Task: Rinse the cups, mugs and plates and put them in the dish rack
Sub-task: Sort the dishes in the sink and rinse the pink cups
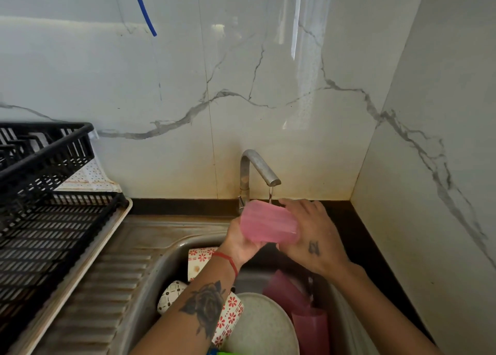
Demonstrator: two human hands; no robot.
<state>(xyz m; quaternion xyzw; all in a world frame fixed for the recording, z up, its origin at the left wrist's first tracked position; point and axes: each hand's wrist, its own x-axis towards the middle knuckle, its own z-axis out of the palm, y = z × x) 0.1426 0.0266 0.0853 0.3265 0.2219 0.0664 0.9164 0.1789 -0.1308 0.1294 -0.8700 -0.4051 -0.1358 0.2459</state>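
Plate (264, 325) in sink | both hands grip pink cup (268, 224) sideways, mouth rightward under tap (259, 167)

Left hand (243, 240) grip curled from below; right hand (312, 235) fingers curled, palm down, wrists close.

3 pink cups (269, 224), 3 patterned mugs (200, 260), 1 plate (264, 325), 1 rack (45, 193).

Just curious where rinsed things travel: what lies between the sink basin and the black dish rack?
In the head view, only the ribbed steel drainboard lies between the sink basin and black dish rack; nothing rests on it.
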